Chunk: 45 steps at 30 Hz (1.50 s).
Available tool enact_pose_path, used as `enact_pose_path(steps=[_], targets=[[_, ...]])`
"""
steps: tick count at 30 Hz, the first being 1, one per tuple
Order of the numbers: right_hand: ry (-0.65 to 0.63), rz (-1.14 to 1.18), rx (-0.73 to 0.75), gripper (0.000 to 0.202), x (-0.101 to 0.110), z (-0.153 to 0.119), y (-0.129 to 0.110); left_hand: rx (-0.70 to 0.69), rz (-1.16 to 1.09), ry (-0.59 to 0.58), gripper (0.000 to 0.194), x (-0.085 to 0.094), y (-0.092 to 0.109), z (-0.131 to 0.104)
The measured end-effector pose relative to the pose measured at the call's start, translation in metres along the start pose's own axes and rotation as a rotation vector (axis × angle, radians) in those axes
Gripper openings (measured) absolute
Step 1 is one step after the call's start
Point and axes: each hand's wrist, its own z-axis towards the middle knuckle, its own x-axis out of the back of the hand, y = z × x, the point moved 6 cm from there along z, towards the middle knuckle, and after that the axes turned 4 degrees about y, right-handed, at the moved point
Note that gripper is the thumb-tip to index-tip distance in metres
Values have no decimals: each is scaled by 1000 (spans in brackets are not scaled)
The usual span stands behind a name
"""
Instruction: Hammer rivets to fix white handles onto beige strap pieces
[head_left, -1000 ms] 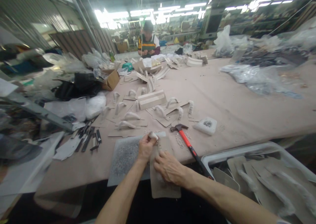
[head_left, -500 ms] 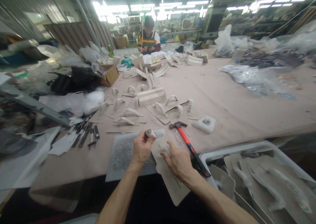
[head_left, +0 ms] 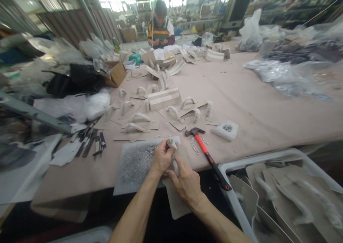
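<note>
My left hand (head_left: pixel 162 158) is closed around a small white cylinder (head_left: pixel 171 143) with a round grey end, its exact kind unclear. Close beside it, my right hand (head_left: pixel 186 182) grips a flat beige panel (head_left: pixel 177 203) by its pale, wrapped handle (head_left: pixel 175 166). The panel hangs over the table's front edge, partly hidden by both hands. Under the left hand lies a grey-speckled sheet (head_left: pixel 136 164). A claw hammer (head_left: pixel 205 150) with a red and black grip rests right of the hands.
Several handled panels (head_left: pixel 140 118) stand on the table beyond. A white pad (head_left: pixel 226 129) holds small metal bits. At right is a white bin (head_left: pixel 227 168) of panels. Dark strips (head_left: pixel 100 143) lie left. A co-worker (head_left: pixel 160 29) sits across the table.
My left hand has moved right with the white cylinder, up to the panel's handle. My right hand has come lower and slightly left, turning the panel straighter. The view has tilted down a little.
</note>
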Motion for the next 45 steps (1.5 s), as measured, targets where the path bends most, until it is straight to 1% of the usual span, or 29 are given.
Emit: enact_pose_path(steps=[2, 4, 6, 8, 11, 14, 15, 17, 19, 20, 21, 23, 25, 27, 28, 29, 31, 32, 33, 34, 35, 36, 37, 39, 40, 41, 42, 44, 45], targets=[[-15, 30, 22, 57, -1, 1, -1, 45, -59, 2, 29, 1, -1, 2], [-50, 57, 25, 47, 1, 5, 1, 99, -127, 18, 34, 4, -3, 1], [-90, 81, 12, 38, 3, 9, 3, 122, -141, 11, 35, 6, -3, -2], [-111, 104, -3, 34, 5, 11, 4, 103, -86, -15, 31, 8, -2, -5], [-118, 167, 13, 34, 7, 11, 4, 51, 14, -46, 25, 9, 1, -9], [-86, 270, 58, 38, 13, 11, 10, 25, 47, -68, 20, 10, 1, -10], [-57, 283, 59, 39, 17, 12, 17, 20, 50, -74, 19, 10, 2, -10], [35, 233, 22, 40, 30, 16, 39, 10, 65, -79, 18, 11, 3, -10], [120, 80, -41, 38, 44, 21, 66, 0, 90, -80, 17, 11, 4, -9], [137, -16, -68, 36, 49, 22, 80, -5, 103, -80, 17, 11, 4, -9], [123, -112, -90, 34, 53, 24, 93, -11, 116, -81, 17, 10, 4, -9], [23, -253, -131, 27, 54, 24, 115, -23, 144, -85, 18, 9, 4, -10], [-86, -277, -182, 22, 51, 23, 130, -43, 180, -79, 18, 8, 4, -12], [-145, -155, -242, 18, 50, 26, 135, -79, 228, -52, 17, 7, 5, -14], [-175, -26, -294, 17, 49, 29, 135, -101, 249, -36, 17, 7, 6, -15], [-229, 160, -372, 17, 47, 31, 134, -124, 268, -24, 16, 7, 7, -16], [-385, 582, -558, 13, 42, 35, 124, -163, 295, -21, 15, 6, 10, -18], [-459, 754, -643, 7, 42, 36, 117, -179, 306, -32, 14, 5, 11, -19], [-493, 868, -696, 3, 45, 37, 109, -197, 317, -49, 14, 4, 13, -20], [-478, 915, -699, 9, 52, 39, 102, -214, 330, -66, 14, 2, 13, -20], [-427, 898, -647, 16, 61, 41, 96, -232, 342, -80, 14, 1, 14, -21], [-338, 833, -549, 23, 74, 43, 90, -247, 351, -90, 15, 1, 14, -22], [-234, 745, -424, 27, 89, 43, 84, -257, 358, -94, 15, 1, 14, -22], [-27, 496, -136, 31, 118, 38, 71, -262, 364, -87, 16, 1, 13, -23], [38, 360, -11, 31, 129, 33, 66, -263, 367, -80, 17, 1, 12, -23], [69, 235, 97, 29, 136, 28, 61, -263, 369, -73, 17, 2, 11, -23], [60, 126, 187, 28, 140, 24, 56, -261, 369, -68, 17, 2, 11, -23], [-34, -24, 320, 25, 143, 21, 50, -254, 366, -63, 15, 1, 10, -23], [-64, -64, 363, 25, 146, 21, 46, -252, 363, -68, 13, 1, 11, -23]])
